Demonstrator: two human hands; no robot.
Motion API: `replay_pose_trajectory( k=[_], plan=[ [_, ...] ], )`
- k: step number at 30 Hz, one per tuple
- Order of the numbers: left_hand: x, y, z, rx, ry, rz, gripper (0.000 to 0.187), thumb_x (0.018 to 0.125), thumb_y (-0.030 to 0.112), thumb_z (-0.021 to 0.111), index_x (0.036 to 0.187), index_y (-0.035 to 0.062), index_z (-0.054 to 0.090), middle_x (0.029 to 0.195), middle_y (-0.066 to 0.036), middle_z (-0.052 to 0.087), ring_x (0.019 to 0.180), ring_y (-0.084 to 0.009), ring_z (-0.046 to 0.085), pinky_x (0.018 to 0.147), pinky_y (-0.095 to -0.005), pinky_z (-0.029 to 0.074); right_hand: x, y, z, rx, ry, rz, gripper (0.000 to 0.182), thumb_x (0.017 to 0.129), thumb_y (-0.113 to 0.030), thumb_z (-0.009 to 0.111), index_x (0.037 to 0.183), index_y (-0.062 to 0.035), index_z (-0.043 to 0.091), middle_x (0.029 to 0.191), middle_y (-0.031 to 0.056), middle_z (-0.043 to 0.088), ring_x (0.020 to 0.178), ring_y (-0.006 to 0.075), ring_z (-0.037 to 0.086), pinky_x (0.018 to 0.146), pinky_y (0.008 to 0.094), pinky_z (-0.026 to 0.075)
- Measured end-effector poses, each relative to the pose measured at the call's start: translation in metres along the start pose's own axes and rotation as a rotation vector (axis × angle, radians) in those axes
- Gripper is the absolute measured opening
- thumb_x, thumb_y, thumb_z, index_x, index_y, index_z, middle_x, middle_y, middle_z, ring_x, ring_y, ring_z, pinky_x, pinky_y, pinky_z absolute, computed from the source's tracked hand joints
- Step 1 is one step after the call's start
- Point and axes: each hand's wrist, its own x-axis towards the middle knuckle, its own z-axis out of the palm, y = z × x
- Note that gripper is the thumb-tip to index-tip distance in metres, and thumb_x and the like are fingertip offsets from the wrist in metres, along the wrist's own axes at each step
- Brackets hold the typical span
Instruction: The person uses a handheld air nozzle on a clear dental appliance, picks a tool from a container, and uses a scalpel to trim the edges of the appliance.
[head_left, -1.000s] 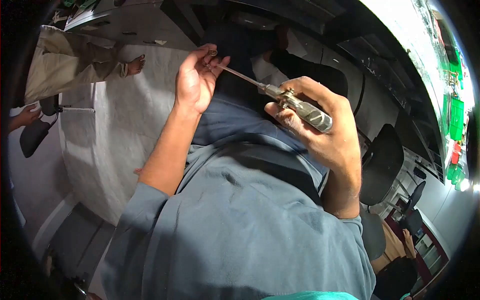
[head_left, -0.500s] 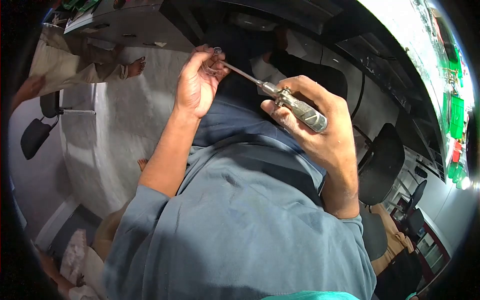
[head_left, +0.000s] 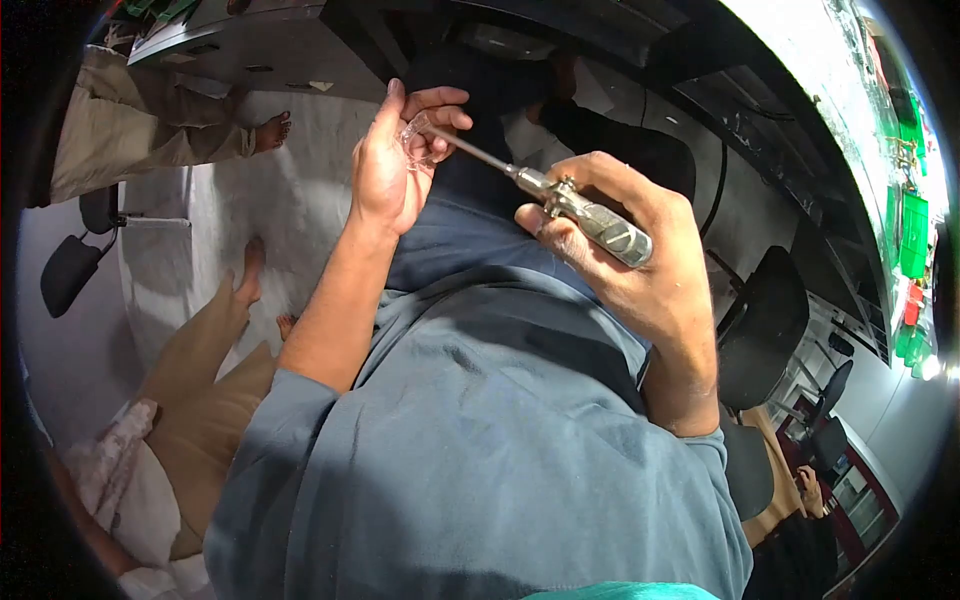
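My left hand (head_left: 388, 165) is up near the dark trousers, palm turned inward and fingers loosely curled. It holds a small clear, glassy curved piece (head_left: 413, 140), partly hidden by the fingers. My right hand (head_left: 640, 225) grips a metal hand tool (head_left: 605, 225) with a thick shiny handle, a small fitting on its side and a long thin shaft (head_left: 480, 154). The shaft slants up and left, its tip right at the clear piece.
A dark workbench (head_left: 760, 120) curves along the top right, with green bins (head_left: 912, 235) on it. A black chair (head_left: 768, 330) stands at my right. Other people sit at left, one with tan trousers (head_left: 205, 365), and another person's hand (head_left: 810, 490) shows at lower right.
My left fingers have opened out and shifted around the clear piece, which sits slightly lower and left. The tool has moved slightly left. At lower left, a person's legs have come further into view.
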Motion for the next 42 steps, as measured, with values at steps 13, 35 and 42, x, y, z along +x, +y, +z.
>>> replay_pose_trajectory(
  k=[13,35,42],
  plan=[
    [-0.005,0.002,0.013,0.336,0.045,0.146,0.063,0.102,0.048,0.026,0.106,-0.0017,0.066,0.085,-0.009,0.070,0.065,-0.0060,0.045,0.062,-0.0203,0.034,0.002,-0.001,0.001,0.062,0.007,-0.008,0.025,0.080,-0.017,0.074,0.098,-0.0036,0.063,0.085,0.0128,0.069,0.080,0.0234,0.071,0.070,0.0322,0.055],
    [-0.002,-0.001,0.000,-0.380,-0.190,-0.129,0.065,0.102,0.046,0.027,0.125,-0.0097,0.050,0.091,-0.013,0.068,0.064,-0.0118,0.054,0.056,-0.0221,0.040,0.002,-0.002,0.005,0.023,0.040,0.019,0.027,0.080,-0.018,0.074,0.098,-0.0030,0.063,0.083,0.0129,0.069,0.079,0.0236,0.070,0.069,0.0326,0.054],
    [0.000,0.000,-0.003,-0.504,-0.279,-0.196,0.059,0.103,0.040,0.029,0.132,-0.0100,0.043,0.091,-0.012,0.066,0.066,-0.0141,0.045,0.056,-0.0246,0.038,0.002,-0.002,0.005,0.069,0.018,0.008,0.025,0.080,-0.015,0.074,0.098,-0.0025,0.063,0.084,0.0124,0.069,0.080,0.0224,0.071,0.071,0.0313,0.054]
  ],
)
